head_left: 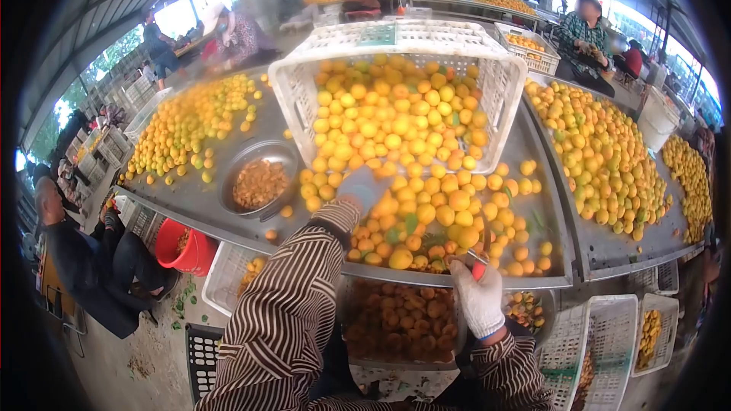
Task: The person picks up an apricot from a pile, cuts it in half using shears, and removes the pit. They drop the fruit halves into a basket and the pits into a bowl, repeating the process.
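Observation:
A heap of yellow-orange fruit (411, 183) spills from a white crate (495, 80) tipped on its side onto a metal table (205, 202). My left hand (362, 187), in a white glove and blurred, rests on the heap just in front of the crate's mouth; I cannot tell whether it grips a fruit. My right hand (478, 298), also gloved, is at the table's near edge and closed around a small red-handled tool (479, 266), which touches the fruit there. Both my sleeves are striped brown and white.
A metal bowl (259, 181) of fruit scraps sits left of the heap. Under the table edge are a basin of darker fruit pieces (400, 321), a red bucket (184, 250) and white crates (609, 342). More fruit covers neighbouring tables (609, 160). A person (99, 259) sits at left.

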A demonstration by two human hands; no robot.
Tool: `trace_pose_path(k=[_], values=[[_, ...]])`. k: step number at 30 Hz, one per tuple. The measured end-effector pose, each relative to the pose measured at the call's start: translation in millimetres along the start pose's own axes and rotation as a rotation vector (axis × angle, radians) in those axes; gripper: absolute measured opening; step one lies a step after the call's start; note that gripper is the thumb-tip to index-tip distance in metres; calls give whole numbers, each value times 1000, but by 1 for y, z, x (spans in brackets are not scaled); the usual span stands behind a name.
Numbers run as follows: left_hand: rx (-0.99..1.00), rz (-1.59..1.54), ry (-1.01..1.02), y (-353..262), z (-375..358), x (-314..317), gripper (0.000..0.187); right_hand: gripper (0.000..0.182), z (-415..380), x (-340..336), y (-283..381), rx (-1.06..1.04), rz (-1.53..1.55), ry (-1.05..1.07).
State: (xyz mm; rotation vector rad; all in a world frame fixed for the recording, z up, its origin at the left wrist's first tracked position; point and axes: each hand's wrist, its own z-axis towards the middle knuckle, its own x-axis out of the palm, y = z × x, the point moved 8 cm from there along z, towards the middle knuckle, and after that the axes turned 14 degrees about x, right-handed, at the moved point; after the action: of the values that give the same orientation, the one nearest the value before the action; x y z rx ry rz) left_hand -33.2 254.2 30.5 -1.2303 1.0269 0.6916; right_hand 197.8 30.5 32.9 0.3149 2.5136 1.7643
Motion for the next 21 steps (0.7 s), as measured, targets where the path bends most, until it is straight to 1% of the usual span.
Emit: trace_pose_path(k=[1, 2, 3, 6, 7, 8, 9, 10, 11, 12, 13, 15, 17, 19, 21], values=[[-174, -80, 48, 8, 6, 8, 60, 18, 1, -2, 2, 4, 1, -5], [-219, -78, 77, 9, 15, 14, 72, 19, 2, -4, 4, 7, -21, -8], [-216, -79, 86, 7, 23, 18, 72, 20, 2, -6, 6, 10, -44, -12], [-347, -24, 218, 13, 36, 33, 74, 21, 2, -12, 6, 14, -65, -46], [-343, -25, 224, 20, 40, 40, 74, 22, 2, -14, 5, 19, -75, -49], [-217, -15, 159, 14, 44, 37, 73, 23, 2, -17, 4, -25, -115, -69], [-92, -4, 93, 6, 47, 33, 74, 23, 5, -18, 1, -22, -114, -72], [-105, -71, 49, 7, 44, 32, 67, 23, 4, -17, 5, -107, -160, -80], [-105, -69, 52, 7, 38, 33, 67, 23, 2, -16, 8, -190, -208, -87], [55, -189, -27, -5, 33, 30, 61, 23, 2, -17, 4, -191, -206, -87], [218, -306, -110, -20, 21, 21, 59, 23, 2, -15, 2, -195, -229, -61], [297, -1151, 26, -73, -43, 0, 55, 22, -3, -10, 1, -207, -252, -31], [333, -1326, 91, -93, -96, -11, 55, 22, -10, 0, -3, -135, -211, 52], [355, -1329, 96, -100, -140, -18, 54, 23, -28, 10, 3, -154, -195, 68], [383, -1330, 102, -100, -172, -18, 54, 24, -49, 26, 15, -232, -234, 140]])
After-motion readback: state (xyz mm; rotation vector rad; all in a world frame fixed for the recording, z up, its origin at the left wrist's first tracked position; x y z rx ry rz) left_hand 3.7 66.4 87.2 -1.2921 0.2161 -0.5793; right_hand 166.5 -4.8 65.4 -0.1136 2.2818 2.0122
